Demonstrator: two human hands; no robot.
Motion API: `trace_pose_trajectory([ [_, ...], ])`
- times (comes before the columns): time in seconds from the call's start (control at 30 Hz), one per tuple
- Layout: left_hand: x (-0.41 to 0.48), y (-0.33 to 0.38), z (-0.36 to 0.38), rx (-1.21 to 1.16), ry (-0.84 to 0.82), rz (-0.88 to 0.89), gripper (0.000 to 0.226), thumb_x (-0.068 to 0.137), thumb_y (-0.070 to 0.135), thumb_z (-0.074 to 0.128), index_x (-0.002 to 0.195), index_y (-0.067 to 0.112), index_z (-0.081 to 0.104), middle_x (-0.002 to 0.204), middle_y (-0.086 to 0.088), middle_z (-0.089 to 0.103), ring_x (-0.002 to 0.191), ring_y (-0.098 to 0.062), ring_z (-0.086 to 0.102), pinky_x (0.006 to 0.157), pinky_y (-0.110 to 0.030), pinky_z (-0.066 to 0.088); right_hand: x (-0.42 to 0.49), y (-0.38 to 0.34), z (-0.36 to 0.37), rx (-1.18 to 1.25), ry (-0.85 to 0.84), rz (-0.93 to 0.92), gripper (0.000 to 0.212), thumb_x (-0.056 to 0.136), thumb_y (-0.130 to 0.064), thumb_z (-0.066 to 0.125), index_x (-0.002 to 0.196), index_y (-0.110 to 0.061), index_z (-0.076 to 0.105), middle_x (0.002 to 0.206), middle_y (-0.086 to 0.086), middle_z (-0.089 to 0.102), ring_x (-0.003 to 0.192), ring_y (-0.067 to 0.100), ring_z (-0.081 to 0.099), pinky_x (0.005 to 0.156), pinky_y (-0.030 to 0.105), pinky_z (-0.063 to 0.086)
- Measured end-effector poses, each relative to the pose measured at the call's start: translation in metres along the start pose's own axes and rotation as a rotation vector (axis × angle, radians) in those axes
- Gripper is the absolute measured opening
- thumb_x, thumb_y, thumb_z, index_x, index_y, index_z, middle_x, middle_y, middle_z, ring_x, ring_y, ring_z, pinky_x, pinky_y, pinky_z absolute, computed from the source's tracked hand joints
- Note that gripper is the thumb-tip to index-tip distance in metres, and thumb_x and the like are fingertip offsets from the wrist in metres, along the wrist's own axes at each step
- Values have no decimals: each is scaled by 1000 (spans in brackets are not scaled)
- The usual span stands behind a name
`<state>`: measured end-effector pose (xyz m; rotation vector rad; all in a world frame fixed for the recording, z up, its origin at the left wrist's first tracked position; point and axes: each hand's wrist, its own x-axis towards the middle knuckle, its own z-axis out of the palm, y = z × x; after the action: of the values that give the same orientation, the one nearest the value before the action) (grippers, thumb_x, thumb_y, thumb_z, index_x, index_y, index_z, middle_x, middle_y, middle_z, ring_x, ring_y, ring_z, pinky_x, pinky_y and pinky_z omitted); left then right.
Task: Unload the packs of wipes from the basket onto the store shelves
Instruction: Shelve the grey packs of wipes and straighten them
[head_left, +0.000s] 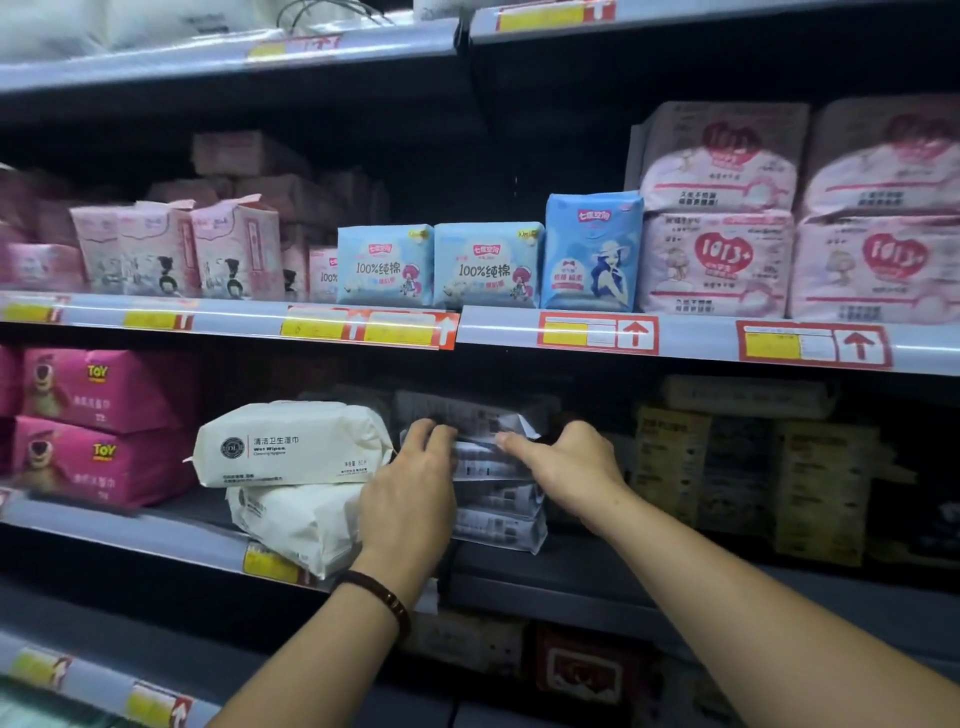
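A stack of grey-white wipes packs stands on the middle shelf, printed backs toward me. My left hand grips the left side of the top pack, fingers curled over its edge. My right hand holds the same pack from the right, thumb and fingers pinching its upper edge. To the left, a cream wipes pack lies on another cream pack that overhangs the shelf edge. The basket is out of view.
Pink bear-print packs fill the shelf's left end; dark and yellow boxes stand at the right. The shelf above carries pink and blue pad packs. A lower shelf holds more goods in shadow.
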<state>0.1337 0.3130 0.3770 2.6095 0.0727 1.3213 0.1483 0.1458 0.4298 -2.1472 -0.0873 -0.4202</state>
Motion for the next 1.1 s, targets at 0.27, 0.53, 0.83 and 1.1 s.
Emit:
trace_pose_trajectory([
  [0.27,-31,27,-38,-205,-99,42,34,99,37,61,133,36,54,132,7,53,93,-22,68,70,-37,53,-36,24,-37,-26,2,-71,44,92,-49,76,124,-22,63,113,-5,68,96,12,64,69,26,46],
  [0.53,-173,92,-32,-343,-713,248,26,87,50,59,110,38,59,104,5,75,99,-26,71,79,-36,59,-151,126,-77,-61,-214,-105,11,88,-32,83,91,-25,74,86,-6,77,83,9,72,79,30,57],
  [0.83,-357,141,40,-405,-1230,446,23,92,44,68,106,26,73,97,5,77,93,-16,71,81,-31,56,-317,353,-119,-285,-472,198,16,92,-18,80,88,-27,67,85,3,75,75,10,66,77,38,57],
  [1.1,-440,177,78,-355,-1572,592,41,97,49,67,132,27,68,117,-3,77,113,-21,69,95,-29,51,-417,488,-128,-620,-538,578,57,83,-37,85,132,-19,64,124,11,73,118,32,69,91,34,55],
])
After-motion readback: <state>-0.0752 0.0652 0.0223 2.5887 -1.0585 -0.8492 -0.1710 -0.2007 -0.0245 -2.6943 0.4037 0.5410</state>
